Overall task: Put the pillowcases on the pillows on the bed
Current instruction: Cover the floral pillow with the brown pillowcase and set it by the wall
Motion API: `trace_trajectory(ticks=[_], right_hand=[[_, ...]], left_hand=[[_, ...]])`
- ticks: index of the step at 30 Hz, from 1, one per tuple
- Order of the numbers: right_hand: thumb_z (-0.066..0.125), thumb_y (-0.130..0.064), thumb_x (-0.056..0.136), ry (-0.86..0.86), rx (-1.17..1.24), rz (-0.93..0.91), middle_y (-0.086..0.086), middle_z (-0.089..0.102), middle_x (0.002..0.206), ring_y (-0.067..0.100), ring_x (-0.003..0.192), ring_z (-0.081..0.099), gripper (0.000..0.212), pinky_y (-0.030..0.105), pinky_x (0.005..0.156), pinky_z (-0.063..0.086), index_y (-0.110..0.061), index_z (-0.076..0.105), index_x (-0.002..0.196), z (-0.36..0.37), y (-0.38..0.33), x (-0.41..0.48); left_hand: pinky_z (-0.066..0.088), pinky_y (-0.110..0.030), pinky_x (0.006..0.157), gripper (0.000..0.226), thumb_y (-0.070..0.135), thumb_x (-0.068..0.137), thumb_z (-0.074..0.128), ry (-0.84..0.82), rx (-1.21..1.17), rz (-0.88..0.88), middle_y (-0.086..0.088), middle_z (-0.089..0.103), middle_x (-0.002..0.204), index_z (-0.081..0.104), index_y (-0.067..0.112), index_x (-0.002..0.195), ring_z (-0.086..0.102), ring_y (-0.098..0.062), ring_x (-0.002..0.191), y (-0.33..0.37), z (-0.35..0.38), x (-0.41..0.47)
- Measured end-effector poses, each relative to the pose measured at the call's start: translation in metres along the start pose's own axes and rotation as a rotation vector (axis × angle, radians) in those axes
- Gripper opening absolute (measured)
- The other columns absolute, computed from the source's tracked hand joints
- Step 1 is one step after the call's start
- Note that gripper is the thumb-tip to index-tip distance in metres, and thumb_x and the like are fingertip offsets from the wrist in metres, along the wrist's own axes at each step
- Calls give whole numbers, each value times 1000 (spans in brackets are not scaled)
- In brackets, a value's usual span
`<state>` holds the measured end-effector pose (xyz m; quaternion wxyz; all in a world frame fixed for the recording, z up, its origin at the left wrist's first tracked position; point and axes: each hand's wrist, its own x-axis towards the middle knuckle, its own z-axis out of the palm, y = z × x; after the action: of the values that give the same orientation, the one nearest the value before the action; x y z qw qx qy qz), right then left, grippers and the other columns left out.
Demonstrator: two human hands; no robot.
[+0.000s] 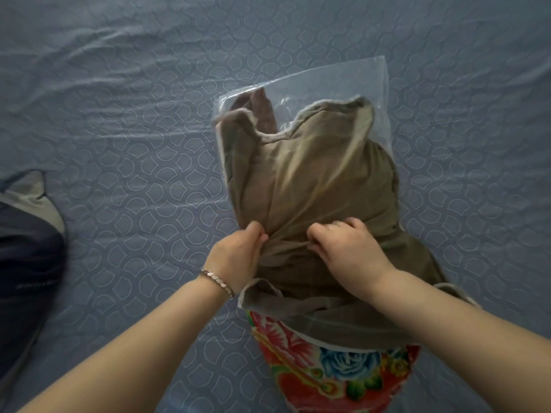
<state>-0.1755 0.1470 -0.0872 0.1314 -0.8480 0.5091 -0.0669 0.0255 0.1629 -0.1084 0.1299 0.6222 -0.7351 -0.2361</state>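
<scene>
While we bunch the olive-brown pillowcase (313, 180) near its middle, our left hand (238, 254) and right hand (348, 248) each pinch a fold of the cloth with curled fingers, close together. The floral pillow (337, 374) pokes out of the case's open hem nearest us. We judge the pillow to be only partly in, since the far end of the case lies limp and flat. That far end rests on a clear plastic bag (328, 81), and this is the main risk: if we tug the cloth toward us, the slick bag may slide along with it or get dragged under the pillow. Pinching only the top layer could also gather the case in folds instead of drawing it over the pillow, leaving the far corners unfilled, and so narrow a grip may twist the case off line. The blue quilted bed sheet (119, 114) lies open to the left, to the right and beyond the bag, so we have room to shift or turn the pillow. A dark pillow (26, 254) sits at the left edge, well apart from our work.
</scene>
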Motion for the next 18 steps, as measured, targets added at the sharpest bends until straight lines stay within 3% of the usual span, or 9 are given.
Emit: trace_trajectory(ticks=[3, 5, 7, 9, 11, 13, 15, 17, 18], right_hand=[[48, -35, 77, -106, -152, -7, 3, 65, 76, 24, 72, 66, 26, 38, 74, 53, -18, 66, 71, 10, 13, -9], [75, -30, 63, -146, -167, 68, 10, 67, 85, 28, 78, 67, 23, 43, 74, 52, -14, 68, 77, 13, 34, -17], [86, -20, 53, -132, -150, 163, 13, 66, 84, 33, 75, 67, 33, 43, 70, 52, -9, 69, 79, 13, 57, -20], [68, -20, 69, -26, -150, 141, 11, 65, 77, 32, 70, 66, 14, 36, 72, 46, -8, 68, 76, 7, 76, -18], [47, -25, 79, 21, -141, 69, 7, 65, 68, 27, 66, 66, 26, 36, 73, 34, -10, 67, 74, 3, 89, -24], [41, -27, 83, -27, -119, 37, 5, 65, 66, 25, 63, 65, 31, 35, 74, 32, -11, 66, 75, 2, 92, -46], [43, -28, 89, -195, -85, 167, 5, 67, 82, 26, 81, 65, 28, 37, 82, 38, -12, 66, 87, 2, 82, -71], [46, -32, 94, -355, 30, 432, 6, 60, 111, 26, 110, 53, 29, 38, 95, 34, -13, 60, 111, -3, 71, -97], [45, -40, 92, -308, 120, 488, 8, 55, 120, 26, 118, 48, 40, 38, 100, 33, -11, 56, 118, -4, 64, -106]], left_hand=[[41, -34, 72, 36, 43, 91, 46, -197, 102, -166, -10, 63, 88, 55, 10, 99, 58, -31, 88, -7, 5, 2], [48, -33, 68, 42, 48, 86, 46, -133, 94, -10, -7, 63, 76, 61, 9, 82, 58, -30, 78, -13, 6, 2], [49, -33, 57, 48, 46, 89, 40, -45, 108, 157, -5, 59, 61, 60, 9, 65, 56, -28, 63, -19, 13, -2], [48, -31, 51, 51, 42, 93, 36, -25, 176, 190, -5, 56, 58, 59, 9, 62, 55, -27, 56, -21, 19, -8], [50, -33, 48, 41, 37, 88, 42, 39, 227, 153, -5, 55, 57, 59, 10, 63, 55, -27, 55, -16, 23, -8], [51, -35, 48, 35, 34, 85, 43, 75, 260, 97, -7, 54, 59, 59, 10, 65, 56, -29, 57, -5, 25, -5], [52, -37, 55, 26, 32, 83, 45, 107, 213, 63, -10, 57, 71, 57, 11, 75, 57, -31, 64, 13, 25, -8], [52, -38, 74, 26, 37, 81, 48, 92, 144, 123, -14, 59, 92, 56, 14, 92, 57, -33, 83, 37, 25, -19], [50, -37, 81, 36, 44, 81, 48, 34, 134, 179, -15, 59, 100, 58, 15, 98, 56, -32, 92, 42, 27, -29]])
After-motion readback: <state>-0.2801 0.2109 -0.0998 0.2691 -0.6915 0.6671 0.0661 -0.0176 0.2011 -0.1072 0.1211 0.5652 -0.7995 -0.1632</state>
